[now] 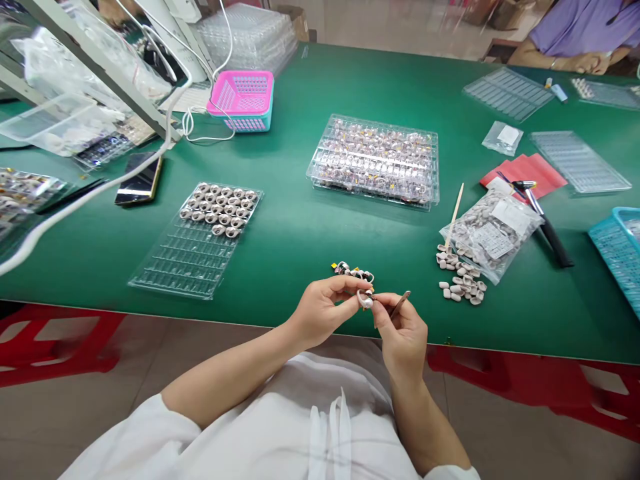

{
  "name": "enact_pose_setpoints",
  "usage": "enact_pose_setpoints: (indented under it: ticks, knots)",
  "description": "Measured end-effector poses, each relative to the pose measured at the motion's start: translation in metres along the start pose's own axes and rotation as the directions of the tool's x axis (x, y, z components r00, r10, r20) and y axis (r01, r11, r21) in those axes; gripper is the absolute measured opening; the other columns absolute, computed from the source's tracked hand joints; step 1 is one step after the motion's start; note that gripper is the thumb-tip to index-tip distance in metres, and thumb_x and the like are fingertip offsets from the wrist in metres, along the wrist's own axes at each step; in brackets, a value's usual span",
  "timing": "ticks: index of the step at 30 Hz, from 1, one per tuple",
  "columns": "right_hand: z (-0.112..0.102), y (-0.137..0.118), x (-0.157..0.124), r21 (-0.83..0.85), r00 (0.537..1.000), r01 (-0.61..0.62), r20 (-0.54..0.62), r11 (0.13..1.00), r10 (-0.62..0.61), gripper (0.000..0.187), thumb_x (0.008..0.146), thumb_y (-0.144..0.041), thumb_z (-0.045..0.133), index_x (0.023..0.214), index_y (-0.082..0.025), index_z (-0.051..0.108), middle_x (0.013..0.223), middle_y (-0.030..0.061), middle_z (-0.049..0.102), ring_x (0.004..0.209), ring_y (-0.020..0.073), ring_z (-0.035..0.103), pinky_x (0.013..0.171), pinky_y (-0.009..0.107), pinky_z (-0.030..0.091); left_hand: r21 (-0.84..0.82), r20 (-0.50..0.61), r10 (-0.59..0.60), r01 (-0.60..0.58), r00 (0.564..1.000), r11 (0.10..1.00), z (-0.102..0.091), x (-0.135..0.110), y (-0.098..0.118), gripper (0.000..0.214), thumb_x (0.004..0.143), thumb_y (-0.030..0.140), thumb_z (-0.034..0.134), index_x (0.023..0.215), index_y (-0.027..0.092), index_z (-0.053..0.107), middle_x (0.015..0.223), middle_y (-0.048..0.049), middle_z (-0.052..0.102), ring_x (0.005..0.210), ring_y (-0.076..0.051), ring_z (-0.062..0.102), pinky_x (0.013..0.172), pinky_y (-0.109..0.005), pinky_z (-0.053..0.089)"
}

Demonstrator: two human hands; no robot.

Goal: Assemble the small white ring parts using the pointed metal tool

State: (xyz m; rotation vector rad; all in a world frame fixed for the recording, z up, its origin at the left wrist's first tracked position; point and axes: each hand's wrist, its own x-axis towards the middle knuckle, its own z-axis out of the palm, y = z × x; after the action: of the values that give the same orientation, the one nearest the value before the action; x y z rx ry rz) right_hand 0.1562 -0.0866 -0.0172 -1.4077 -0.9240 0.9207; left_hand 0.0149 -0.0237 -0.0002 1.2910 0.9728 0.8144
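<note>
One small white ring-shaped piece [365,302], lower centre of the frame, sits pinched in my left hand [323,308]; my right hand [405,331] grips a slim brown tool [401,303] beside it (loose parts [356,273] lie just above).

Blue basket [614,252] partly off-frame

Lighting bright, even, fairly neutral; sheen on the green tabletop [285,233] suggests an overhead source, lamps out of frame. White glare streak across the stacked clear trays [375,160]. Shadows soft, faint. Wide-angle stretching toward the edges, visible at the red stool [595,393] lower right. Held white part [365,302] small, fine detail unresolved; bag label [493,240] print illegible.
</note>
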Motion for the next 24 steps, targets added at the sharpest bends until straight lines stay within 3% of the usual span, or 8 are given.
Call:
enact_pose_setpoints:
  ticks: [6, 10, 19, 24]
  knots:
    - [0.008, 0.001, -0.003, -0.106, 0.991, 0.102, -0.079, 0.989, -0.111, 0.008, 0.089, -0.027, 0.067, 0.092, -0.021, 0.071, 0.082, 0.0014, 0.071, 0.068, 0.0133, 0.063, 0.062, 0.024, 0.052, -0.22, -0.048, -0.042, 0.03, 0.998, 0.975, 0.009, -0.003, -0.005, 0.021, 0.082, 0.03, 0.076, 0.097, 0.014, 0.073, 0.086, -0.0064, 0.075, 0.081, -0.015, 0.07, 0.078, -0.023, 0.058]
    - [0.009, 0.005, -0.006, -0.161, 0.975, 0.201, -0.065, 0.966, -0.214, 0.007, 0.091, -0.023, 0.064, 0.096, -0.022, 0.069, 0.091, 0.0031, 0.07, 0.075, 0.0144, 0.066, 0.066, 0.026, 0.054, -0.309, -0.041, -0.071, 0.055, 0.997, 0.95, 0.011, -0.004, -0.001, 0.025, 0.081, 0.033, 0.077, 0.097, 0.014, 0.071, 0.08, -0.0043, 0.072, 0.076, -0.014, 0.068, 0.075, -0.024, 0.059]
    - [0.002, -0.001, 0.0, -0.254, 0.94, 0.339, 0.049, 0.906, -0.338, 0.011, 0.089, -0.015, 0.063, 0.095, -0.024, 0.066, 0.094, 0.0023, 0.064, 0.074, 0.0124, 0.062, 0.055, 0.022, 0.048, -0.226, 0.068, -0.112, 0.124, 0.991, 0.966, 0.002, -0.001, 0.004, 0.02, 0.083, 0.027, 0.073, 0.096, 0.013, 0.067, 0.079, -0.0022, 0.068, 0.072, -0.012, 0.066, 0.072, -0.024, 0.058]
    - [-0.011, -0.012, 0.008, -0.299, 0.949, 0.271, 0.24, 0.915, -0.203, 0.011, 0.089, -0.019, 0.061, 0.099, -0.024, 0.063, 0.09, 0.0013, 0.067, 0.07, 0.0125, 0.062, 0.058, 0.023, 0.049, -0.105, 0.182, -0.135, 0.156, 0.974, 0.982, -0.008, 0.001, 0.007, 0.016, 0.085, 0.024, 0.069, 0.096, 0.013, 0.067, 0.08, -0.0031, 0.069, 0.074, -0.012, 0.065, 0.074, -0.025, 0.055]
